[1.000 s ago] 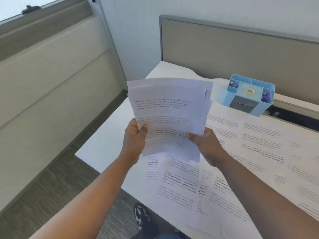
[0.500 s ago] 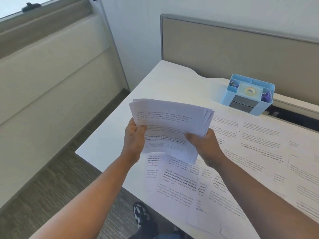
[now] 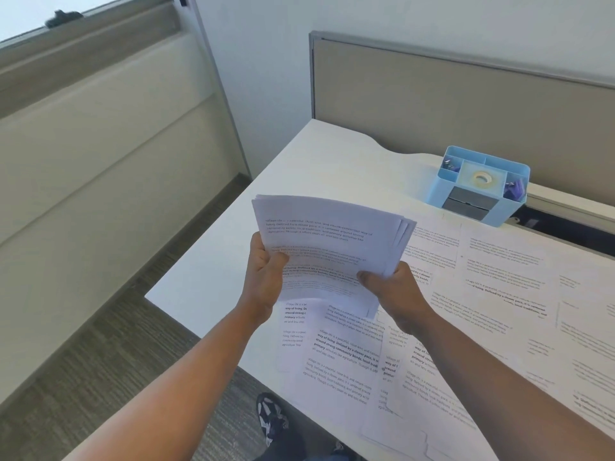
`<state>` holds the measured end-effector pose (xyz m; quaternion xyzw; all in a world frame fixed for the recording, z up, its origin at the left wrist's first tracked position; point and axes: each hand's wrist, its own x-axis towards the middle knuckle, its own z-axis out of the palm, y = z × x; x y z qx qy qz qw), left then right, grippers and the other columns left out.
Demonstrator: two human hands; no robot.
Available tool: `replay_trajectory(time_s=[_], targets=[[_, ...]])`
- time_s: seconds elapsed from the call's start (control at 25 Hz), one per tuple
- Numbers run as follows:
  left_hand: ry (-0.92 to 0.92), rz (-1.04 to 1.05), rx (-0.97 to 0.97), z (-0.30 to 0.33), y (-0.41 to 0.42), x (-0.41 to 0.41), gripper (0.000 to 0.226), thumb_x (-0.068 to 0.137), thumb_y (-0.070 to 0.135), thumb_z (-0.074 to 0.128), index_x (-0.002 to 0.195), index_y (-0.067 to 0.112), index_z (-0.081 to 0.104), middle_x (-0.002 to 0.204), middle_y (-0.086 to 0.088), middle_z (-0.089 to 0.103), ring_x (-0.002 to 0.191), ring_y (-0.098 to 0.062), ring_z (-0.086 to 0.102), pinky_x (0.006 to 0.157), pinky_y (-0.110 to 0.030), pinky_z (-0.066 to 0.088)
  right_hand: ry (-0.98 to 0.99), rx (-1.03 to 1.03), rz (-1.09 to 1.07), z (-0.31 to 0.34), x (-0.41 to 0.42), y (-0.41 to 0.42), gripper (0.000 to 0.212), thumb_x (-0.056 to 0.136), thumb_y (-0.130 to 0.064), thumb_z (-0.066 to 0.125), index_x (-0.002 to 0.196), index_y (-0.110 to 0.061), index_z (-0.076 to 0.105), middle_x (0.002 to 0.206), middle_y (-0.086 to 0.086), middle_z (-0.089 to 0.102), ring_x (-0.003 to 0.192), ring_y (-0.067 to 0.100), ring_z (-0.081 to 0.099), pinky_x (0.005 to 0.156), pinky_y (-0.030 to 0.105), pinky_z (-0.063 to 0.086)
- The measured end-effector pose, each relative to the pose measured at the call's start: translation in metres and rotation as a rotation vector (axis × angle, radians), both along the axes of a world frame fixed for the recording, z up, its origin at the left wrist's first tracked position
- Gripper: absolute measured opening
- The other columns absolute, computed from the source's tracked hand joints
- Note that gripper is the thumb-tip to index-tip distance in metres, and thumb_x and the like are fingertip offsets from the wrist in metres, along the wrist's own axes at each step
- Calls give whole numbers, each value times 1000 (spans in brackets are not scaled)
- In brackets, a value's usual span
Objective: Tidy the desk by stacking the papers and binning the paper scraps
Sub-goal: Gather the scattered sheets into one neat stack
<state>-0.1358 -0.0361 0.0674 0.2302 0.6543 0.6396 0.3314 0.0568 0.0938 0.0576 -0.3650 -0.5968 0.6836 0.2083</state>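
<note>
Above the tabletop's [image 3: 213, 261] 9 o'clock end, my left hand [image 3: 264, 284] and right hand [image 3: 396, 294] pinch the sheaf of papers [image 3: 329, 247] by its near corners. I'm mid-stacking; next, square its uneven edges, then gather the loose sheets [image 3: 499, 294] at 3 o'clock.

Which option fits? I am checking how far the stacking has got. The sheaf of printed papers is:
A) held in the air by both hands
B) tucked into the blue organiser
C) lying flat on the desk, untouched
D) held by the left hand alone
A: the left hand and the right hand each grip a lower corner of the sheaf of papers, raised above the desk.
</note>
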Motion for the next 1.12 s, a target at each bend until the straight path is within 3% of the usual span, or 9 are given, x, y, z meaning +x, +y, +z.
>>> replay_trajectory(time_s=[0.16, 0.32, 0.48, 0.64, 0.8, 0.96, 1.12], targets=[[-58, -13, -34, -6, -3, 4, 45, 81, 17, 47, 124, 25, 53, 119, -3, 64, 107, -19, 65, 78, -30, 55, -42, -11, 54, -7, 4, -3, 30, 95, -4, 69, 104, -33, 70, 101, -11, 79, 95, 10, 74, 92, 37, 60], [-27, 10, -30, -8, -4, 7, 41, 80, 15, 45, 117, 25, 57, 113, 1, 66, 104, -17, 65, 77, -28, 54, -57, 3, 23, -15, 3, -3, 30, 95, -7, 70, 106, -35, 70, 106, -1, 78, 108, 35, 69, 98, 56, 53], [-38, -6, -36, -9, -3, 2, 35, 90, 1, 45, 115, 16, 64, 107, 2, 75, 99, -16, 70, 75, -26, 56, -69, 14, 52, -21, 2, 5, 33, 95, -10, 71, 101, -42, 75, 113, 17, 73, 113, 54, 58, 94, 73, 45], [-27, -68, -111, -19, -9, 10, 42, 95, -9, 46, 119, 17, 69, 111, 1, 77, 105, -23, 72, 79, -29, 57, -101, -15, 73, -33, 7, 3, 30, 94, -18, 74, 114, -40, 70, 111, 3, 76, 117, 54, 56, 99, 68, 47], [11, -46, -104, -21, -4, 4, 30, 99, 3, 61, 121, 21, 68, 114, 5, 77, 105, -17, 72, 84, -30, 59, -90, -23, 60, -35, 7, 10, 28, 92, -24, 76, 117, -35, 71, 115, 11, 74, 113, 50, 60, 98, 70, 46], [33, -125, -202, -33, -10, 9, 30, 98, 13, 68, 125, 22, 66, 118, 6, 75, 113, -19, 69, 96, -40, 57, -59, -101, 64, -41, 13, 7, 39, 92, -20, 77, 129, -25, 67, 121, -5, 75, 117, 22, 67, 108, 53, 49], [42, -132, -214, -31, -12, 13, 25, 101, 12, 63, 123, 22, 69, 116, 8, 76, 110, -16, 71, 91, -32, 58, -8, -125, 72, -44, 18, 4, 41, 93, -14, 75, 131, -25, 67, 124, -6, 74, 120, 20, 66, 110, 50, 48]])
